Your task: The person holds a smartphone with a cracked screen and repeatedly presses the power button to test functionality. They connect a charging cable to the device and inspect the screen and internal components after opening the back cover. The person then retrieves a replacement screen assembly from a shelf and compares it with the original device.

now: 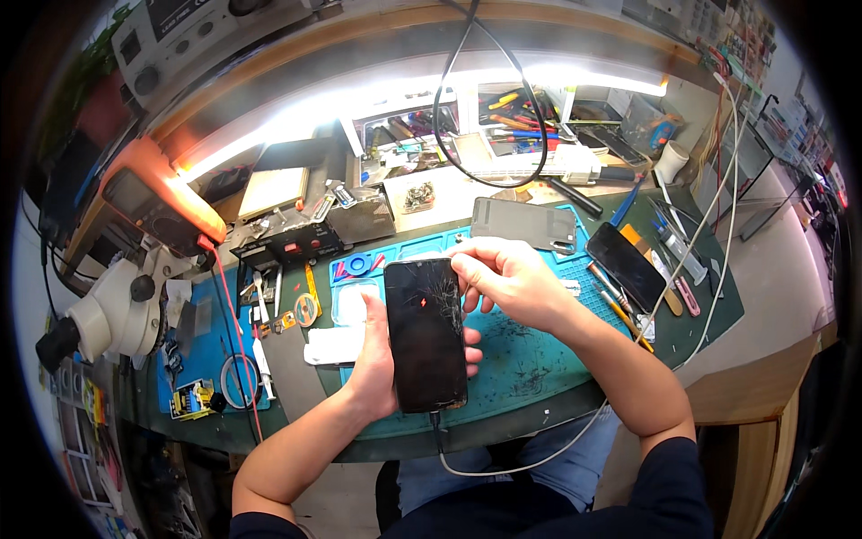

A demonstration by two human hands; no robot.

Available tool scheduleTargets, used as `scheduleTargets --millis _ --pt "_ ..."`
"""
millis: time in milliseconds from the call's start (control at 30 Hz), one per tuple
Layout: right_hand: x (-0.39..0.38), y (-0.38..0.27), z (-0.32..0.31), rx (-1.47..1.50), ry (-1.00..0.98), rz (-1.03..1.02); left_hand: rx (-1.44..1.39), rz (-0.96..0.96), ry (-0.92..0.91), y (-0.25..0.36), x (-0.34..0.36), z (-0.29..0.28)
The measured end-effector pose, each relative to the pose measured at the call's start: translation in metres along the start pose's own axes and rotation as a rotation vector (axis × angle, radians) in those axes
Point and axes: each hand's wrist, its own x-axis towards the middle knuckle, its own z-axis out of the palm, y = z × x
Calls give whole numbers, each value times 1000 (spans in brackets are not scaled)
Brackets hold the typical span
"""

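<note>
bright strip light (593, 77) spans the back of a cluttered green surface (723, 314), with an orange multimeter (154, 202) at the left. a black phone (422, 346) with a cracked screen, showing a small red bolt, is held above the blue mat (512, 368). the left hand (368, 366) is wrapped round it, fingertips past its right edge; the right hand (516, 283) has thumb and forefinger near the top right corner, gripping or not, i cannot tell. a cable (489, 474) meets the phone's lower end.
</note>
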Motion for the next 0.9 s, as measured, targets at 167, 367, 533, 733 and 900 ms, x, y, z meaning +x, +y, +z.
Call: scheduleTargets --millis 167,367,533,733,900 --pt "-5 6 1 -7 40 -38 59 -47 -12 -1 -1 1" --pt "-8 8 0 17 94 -57 34 -82 -20 -1 -1 3" --pt "-9 7 -3 58 114 -38 23 -64 -21 -1 -3 7" --pt "-6 11 -9 131 179 -13 44 29 -39 -4 -3 14" --pt "-6 9 -8 152 169 27 54 52 -23 -6 -3 20"
